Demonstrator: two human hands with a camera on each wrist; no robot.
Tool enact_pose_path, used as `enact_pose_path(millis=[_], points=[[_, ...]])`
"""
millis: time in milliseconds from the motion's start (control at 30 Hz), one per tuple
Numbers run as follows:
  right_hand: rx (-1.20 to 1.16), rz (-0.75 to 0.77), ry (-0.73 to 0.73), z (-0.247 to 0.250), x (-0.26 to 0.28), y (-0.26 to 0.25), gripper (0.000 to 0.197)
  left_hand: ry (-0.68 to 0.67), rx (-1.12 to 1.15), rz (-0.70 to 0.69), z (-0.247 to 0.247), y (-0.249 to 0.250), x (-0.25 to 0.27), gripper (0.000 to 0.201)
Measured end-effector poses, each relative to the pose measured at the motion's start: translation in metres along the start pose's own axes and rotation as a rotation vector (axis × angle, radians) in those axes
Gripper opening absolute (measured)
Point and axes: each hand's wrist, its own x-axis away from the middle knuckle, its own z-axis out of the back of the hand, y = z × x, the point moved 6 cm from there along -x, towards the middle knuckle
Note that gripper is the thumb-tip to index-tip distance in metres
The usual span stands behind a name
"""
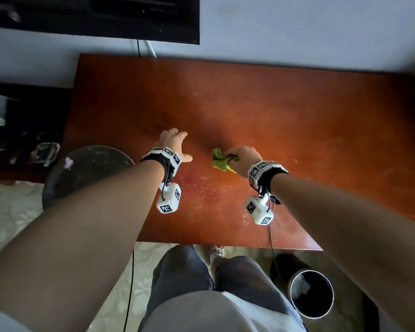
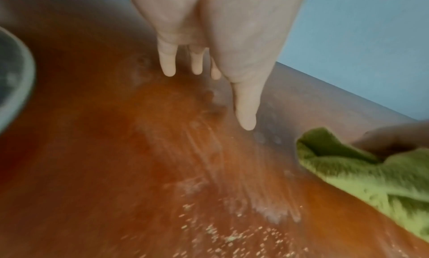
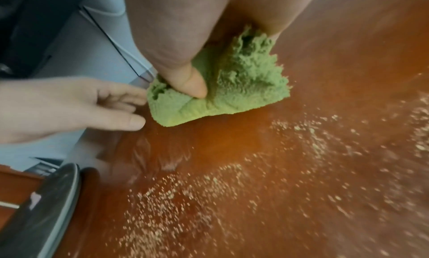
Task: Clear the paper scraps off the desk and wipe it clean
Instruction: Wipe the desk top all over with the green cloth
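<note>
A reddish-brown wooden desk (image 1: 261, 104) fills the head view. My right hand (image 1: 246, 159) grips a bunched green cloth (image 1: 219, 160) and holds it down on the desk near the middle; the thumb presses into the cloth (image 3: 218, 89) in the right wrist view. My left hand (image 1: 175, 144) is spread with straight fingers (image 2: 168, 64) just above or on the desk, a little left of the cloth (image 2: 371, 174). Fine pale crumbs and dust (image 1: 206, 200) lie scattered on the desk nearer to me. No paper scraps show on the desk.
A round dark stool seat (image 1: 86, 171) stands by the desk's left edge. A dark waste bin (image 1: 312, 293) sits on the floor at the desk's front right corner. A black cable (image 1: 272, 250) hangs from my right wrist over the front edge. The wall runs behind the desk.
</note>
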Motion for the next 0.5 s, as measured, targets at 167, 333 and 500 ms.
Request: enact_pose_path(millis=[167, 333, 500], points=[[0.019, 0.072, 0.024, 0.003, -0.016, -0.023, 0.029, -0.037, -0.019, 0.121, -0.010, -0.041, 0.041, 0.085], [0.094, 0.109, 0.099, -0.003, -0.029, -0.039, 0.027, -0.117, -0.050, 0.205, -0.032, -0.069, 0.080, 0.100], [0.135, 0.052, 0.168, -0.001, -0.039, -0.042, 0.043, -0.212, -0.054, 0.188, -0.060, -0.082, 0.101, 0.124]])
